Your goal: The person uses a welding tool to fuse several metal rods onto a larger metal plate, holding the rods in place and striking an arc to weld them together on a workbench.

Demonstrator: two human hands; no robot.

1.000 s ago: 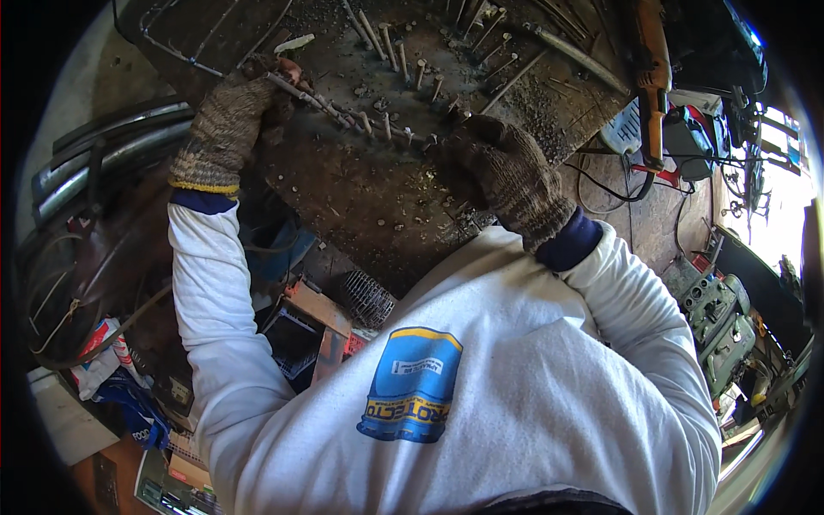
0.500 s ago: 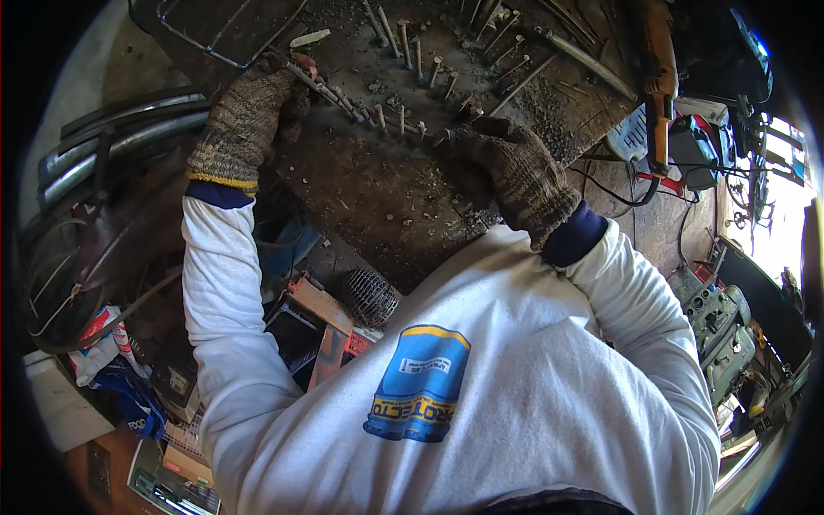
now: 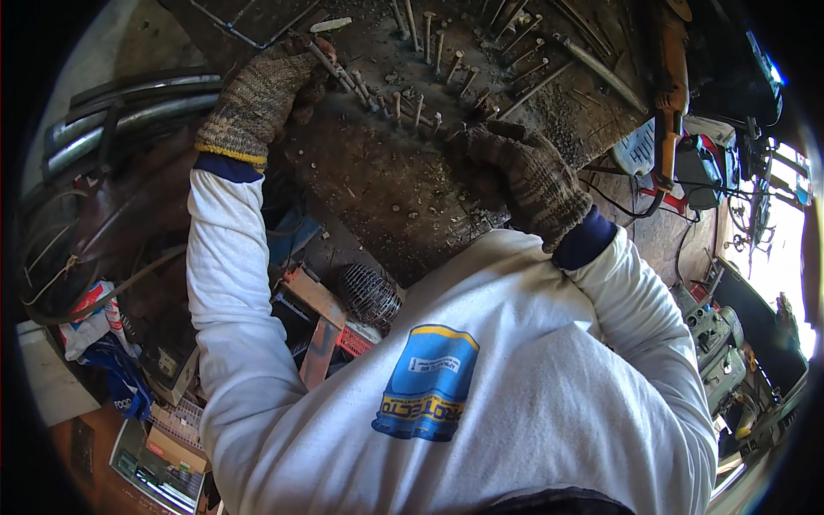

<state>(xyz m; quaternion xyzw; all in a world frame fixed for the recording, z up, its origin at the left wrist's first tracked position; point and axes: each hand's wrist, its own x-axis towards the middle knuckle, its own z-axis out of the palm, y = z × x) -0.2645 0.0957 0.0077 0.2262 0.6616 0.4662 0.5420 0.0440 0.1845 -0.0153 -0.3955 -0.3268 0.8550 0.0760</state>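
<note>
My left hand [image 3: 268, 96], in a brown knitted glove with a yellow edge, is closed around one end of a thin metal rod [image 3: 345, 79]. The rod slants down to the right along a row of short upright metal pegs [image 3: 418, 110]. These pegs stand on a dark, dirty metal plate [image 3: 369, 184]. My right hand [image 3: 528, 172], in a matching glove, is at the right end of that row with its fingers curled. The glove hides its fingertips, and I cannot make out what they hold.
More pegs [image 3: 459, 64] and loose rods [image 3: 605, 75] are farther back on the plate. An orange power tool [image 3: 671, 86] with a cord lies at its right. Bent metal tubes [image 3: 129, 120] are at the left. A wire cage [image 3: 369, 296] sits below the plate's near edge.
The scene has shifted slightly right and up in the picture. Both hands stay at the row of pegs, with the left still on the rod's end.
</note>
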